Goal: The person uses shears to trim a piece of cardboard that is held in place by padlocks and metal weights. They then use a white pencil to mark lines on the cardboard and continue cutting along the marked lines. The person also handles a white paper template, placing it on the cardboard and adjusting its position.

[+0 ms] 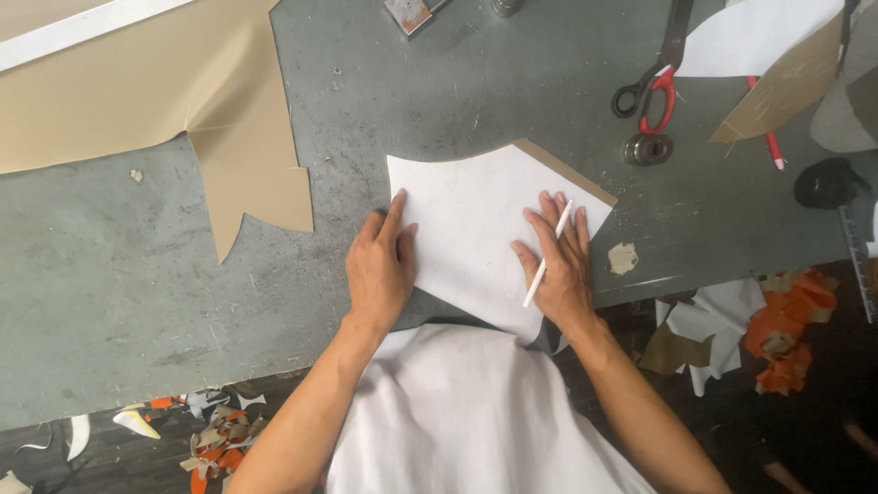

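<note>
At the near edge of the grey bench (137, 274), a white pattern sheet (476, 220) lies on tan material, its lower corner overhanging; the left hand (380, 270) presses flat, fingers spread and gripping nothing, while the right hand (558, 265) pins it, fingers grasping a slim white marker (547, 256). The sheet looks light, thin and prone to slide, best held flat by its margins, with scissors (654, 82) and a tan offcut (247, 174) well apart and bare bench between.

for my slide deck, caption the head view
Left hand and right hand, holding a white pencil, flatten a white pattern piece on a grey workbench.
</note>
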